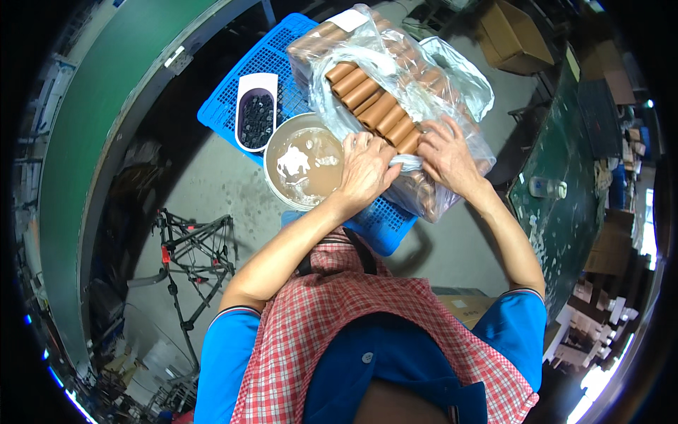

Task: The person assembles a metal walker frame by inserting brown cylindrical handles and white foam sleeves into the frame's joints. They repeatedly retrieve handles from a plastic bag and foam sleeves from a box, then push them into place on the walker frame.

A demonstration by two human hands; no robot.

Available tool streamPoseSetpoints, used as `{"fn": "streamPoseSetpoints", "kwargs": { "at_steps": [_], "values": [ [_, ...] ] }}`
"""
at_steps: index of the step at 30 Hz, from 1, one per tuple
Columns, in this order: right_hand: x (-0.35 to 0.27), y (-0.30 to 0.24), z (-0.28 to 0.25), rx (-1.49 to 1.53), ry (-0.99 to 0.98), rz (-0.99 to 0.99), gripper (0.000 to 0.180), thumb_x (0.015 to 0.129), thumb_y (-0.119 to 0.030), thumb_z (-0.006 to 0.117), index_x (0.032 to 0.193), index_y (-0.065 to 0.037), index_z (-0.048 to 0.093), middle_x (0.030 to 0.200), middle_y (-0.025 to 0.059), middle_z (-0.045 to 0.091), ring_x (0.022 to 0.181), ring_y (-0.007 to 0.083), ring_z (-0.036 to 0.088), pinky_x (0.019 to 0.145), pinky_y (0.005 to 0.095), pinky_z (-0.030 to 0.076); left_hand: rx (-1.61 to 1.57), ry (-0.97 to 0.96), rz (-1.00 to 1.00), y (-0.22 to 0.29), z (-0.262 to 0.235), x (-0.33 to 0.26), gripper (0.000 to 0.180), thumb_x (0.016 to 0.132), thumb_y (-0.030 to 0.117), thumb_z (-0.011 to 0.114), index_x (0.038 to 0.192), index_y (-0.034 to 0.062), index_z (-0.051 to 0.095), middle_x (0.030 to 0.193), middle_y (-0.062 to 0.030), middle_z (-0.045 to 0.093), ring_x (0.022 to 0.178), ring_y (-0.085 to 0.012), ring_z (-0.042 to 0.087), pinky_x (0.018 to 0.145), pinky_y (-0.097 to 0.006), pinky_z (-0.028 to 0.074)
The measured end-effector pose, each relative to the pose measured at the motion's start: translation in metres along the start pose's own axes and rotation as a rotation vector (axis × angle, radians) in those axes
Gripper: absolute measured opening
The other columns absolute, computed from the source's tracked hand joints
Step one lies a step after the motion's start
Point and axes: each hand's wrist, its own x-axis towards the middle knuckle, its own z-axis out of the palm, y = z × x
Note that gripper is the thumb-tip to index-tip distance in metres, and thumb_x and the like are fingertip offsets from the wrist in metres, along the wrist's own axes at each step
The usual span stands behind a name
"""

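Observation:
A clear plastic bag (pixel 321 92) lies torn or folded open, showing a row of brown foam-like tubes (pixel 362 94) packed side by side. At its near edge my left hand (pixel 367 166) is closed on the plastic, fingers bent and thumb pointing right. My right hand (pixel 448 155) grips the bag's edge just to the right, its curled fingers against the end tubes. A fold of plastic bunches between both hands. Their fingertips are partly hidden. Left of the bag, next to my left hand, stands a round bucket (pixel 269 157) of cloudy brownish liquid with white foam.
Blue plastic crates (pixel 219 106) support the bag and bucket. A white tub (pixel 247 85) of small black pieces sits at left. A black metal frame (pixel 191 258) stands on the floor. A green table (pixel 547 233) with a clear jar (pixel 547 188) lies right; a cardboard box (pixel 512 39) is behind.

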Motion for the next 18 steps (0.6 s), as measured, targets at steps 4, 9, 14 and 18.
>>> {"fn": "streamPoseSetpoints", "kwargs": {
  "at_steps": [4, 9, 14, 18],
  "values": [
    [-0.008, 0.022, 0.008, -0.09, 0.083, 0.08, 0.013, 0.074, -0.013, 0.065, 0.082, -0.007, 0.057, 0.092, 0.0098, 0.059, 0.111, 0.0246, 0.052, 0.109, 0.0506, 0.027, -0.023, 0.014, -0.001, -0.013, 0.014, -0.027, 0.013, 0.079, 0.021, 0.068, 0.086, 0.0108, 0.072, 0.09, -0.0058, 0.056, 0.1, -0.0269, 0.05, 0.094, -0.046, 0.033],
    [0.013, 0.008, 0.002, -0.128, 0.093, 0.082, 0.014, 0.078, -0.012, 0.061, 0.09, -0.006, 0.056, 0.093, 0.0092, 0.06, 0.104, 0.0237, 0.055, 0.104, 0.049, 0.031, -0.058, 0.097, -0.038, -0.011, 0.035, -0.04, 0.018, 0.078, 0.019, 0.067, 0.094, 0.01, 0.069, 0.095, -0.0085, 0.055, 0.105, -0.029, 0.048, 0.099, -0.047, 0.031],
    [0.09, -0.032, 0.003, 0.081, 0.239, -0.136, 0.029, 0.079, -0.011, 0.062, 0.107, -0.006, 0.058, 0.106, 0.0089, 0.06, 0.101, 0.0252, 0.057, 0.092, 0.0399, 0.041, -0.094, 0.175, -0.068, -0.007, 0.038, -0.045, 0.029, 0.079, 0.016, 0.066, 0.105, 0.0032, 0.064, 0.109, -0.0134, 0.056, 0.119, -0.0336, 0.044, 0.105, -0.049, 0.029],
    [0.113, -0.032, 0.039, -0.261, 0.046, -0.055, 0.03, 0.082, -0.014, 0.058, 0.111, -0.008, 0.058, 0.109, 0.0079, 0.059, 0.102, 0.0248, 0.056, 0.085, 0.0382, 0.042, -0.235, 0.262, -0.089, 0.007, -0.003, -0.074, 0.028, 0.078, 0.01, 0.066, 0.104, 0.0013, 0.063, 0.11, -0.0145, 0.058, 0.116, -0.0336, 0.049, 0.101, -0.047, 0.037]
  ]
}}
